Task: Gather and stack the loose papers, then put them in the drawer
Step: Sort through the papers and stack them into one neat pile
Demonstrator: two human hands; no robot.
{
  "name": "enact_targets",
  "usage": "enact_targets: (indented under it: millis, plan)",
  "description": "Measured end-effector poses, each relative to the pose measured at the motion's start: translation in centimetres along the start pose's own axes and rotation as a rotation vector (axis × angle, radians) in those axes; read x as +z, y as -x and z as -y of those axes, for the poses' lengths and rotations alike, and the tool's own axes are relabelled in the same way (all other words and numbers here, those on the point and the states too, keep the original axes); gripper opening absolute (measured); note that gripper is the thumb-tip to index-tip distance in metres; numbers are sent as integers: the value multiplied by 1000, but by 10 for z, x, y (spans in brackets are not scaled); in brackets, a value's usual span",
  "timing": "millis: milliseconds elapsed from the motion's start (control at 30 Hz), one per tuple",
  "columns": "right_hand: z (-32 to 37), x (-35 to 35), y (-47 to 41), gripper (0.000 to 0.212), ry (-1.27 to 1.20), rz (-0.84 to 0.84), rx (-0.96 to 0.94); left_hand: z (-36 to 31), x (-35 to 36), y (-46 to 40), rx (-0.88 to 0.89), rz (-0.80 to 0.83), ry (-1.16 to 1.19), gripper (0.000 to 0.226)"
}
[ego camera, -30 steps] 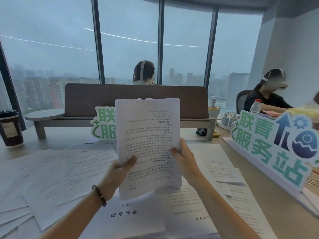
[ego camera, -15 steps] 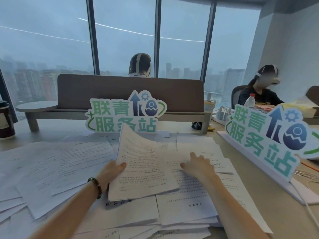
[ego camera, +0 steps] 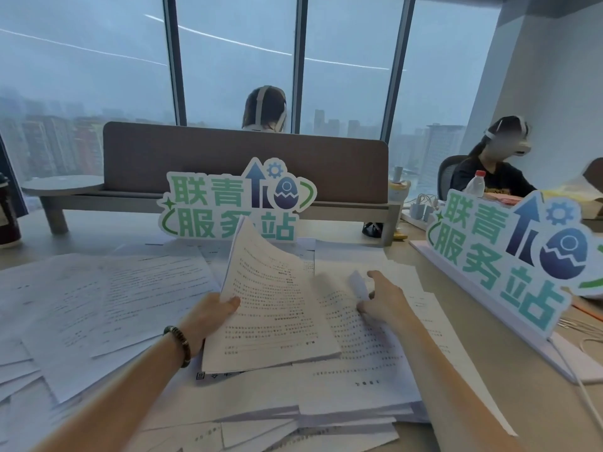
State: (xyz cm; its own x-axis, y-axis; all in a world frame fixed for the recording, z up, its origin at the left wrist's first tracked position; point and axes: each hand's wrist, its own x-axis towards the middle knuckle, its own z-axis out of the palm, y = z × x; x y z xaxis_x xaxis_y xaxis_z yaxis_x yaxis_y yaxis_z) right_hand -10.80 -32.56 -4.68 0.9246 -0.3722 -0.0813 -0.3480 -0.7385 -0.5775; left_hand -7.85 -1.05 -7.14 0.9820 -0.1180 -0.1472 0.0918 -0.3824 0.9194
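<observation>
My left hand (ego camera: 212, 318) grips the left edge of a stack of printed papers (ego camera: 270, 308), tilted up off the desk at its far end. My right hand (ego camera: 381, 298) is at the sheets to the right and pinches the blurred corner of a loose sheet (ego camera: 359, 340), lifting it. Many more loose papers (ego camera: 107, 305) lie scattered over the desk on the left and under both arms. No drawer is in view.
A green and blue cut-out sign (ego camera: 235, 203) stands behind the papers; another sign (ego camera: 509, 256) stands on a white base at the right. A brown desk divider (ego camera: 244, 164) runs across the back, a dark cup (ego camera: 8, 213) at far left. Two people sit beyond.
The stack was held upright in both hands; it has come down toward the desk. My right hand let go of it and moved right, taking a loose sheet's corner.
</observation>
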Motion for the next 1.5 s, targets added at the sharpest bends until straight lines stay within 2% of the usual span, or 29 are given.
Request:
enact_targets:
  millis: [133,200,267,367,433,567,667,800,967,1100,1167,1333,1400,1500]
  plan:
    - [-4,-11,-4,89,-71,66,73,0,-2,-2,-1,4,14,26]
    - [-8,-14,-7,87,-116,41,95,1,-4,-3,-9,13,29,27]
    - [-11,-16,-8,82,-201,-108,84,0,-5,-3,-9,29,50,26]
    - [-16,-15,-6,64,-262,-398,-12,0,-8,-2,-13,51,109,26]
    - [-16,-10,-3,53,-195,-439,-27,1,-9,-1,-27,65,160,25]
    - [-29,-2,-9,66,266,-201,210,1,-10,-2,-37,93,157,26]
    - [-29,-5,-12,61,316,-123,217,0,-8,-2,-31,99,124,25]
    - [-25,-9,-18,58,160,-104,166,1,-6,-2,-23,98,74,24]
    - [-25,-14,-19,70,-267,-119,117,1,-5,-1,-27,87,51,25]
    - [-20,-19,-16,83,-379,-73,168,1,-4,-1,-17,71,40,23]
    - [-20,-17,-15,78,-410,-55,173,0,-4,1,-10,66,48,21]
    - [-21,-13,-13,28,-478,-33,161,-2,-4,3,-2,67,54,21]
    - [-20,-11,-11,24,-473,-18,123,-2,-4,4,-4,66,54,20]
    - [-16,-6,-7,25,-277,-44,53,-4,-3,5,-11,63,64,20]
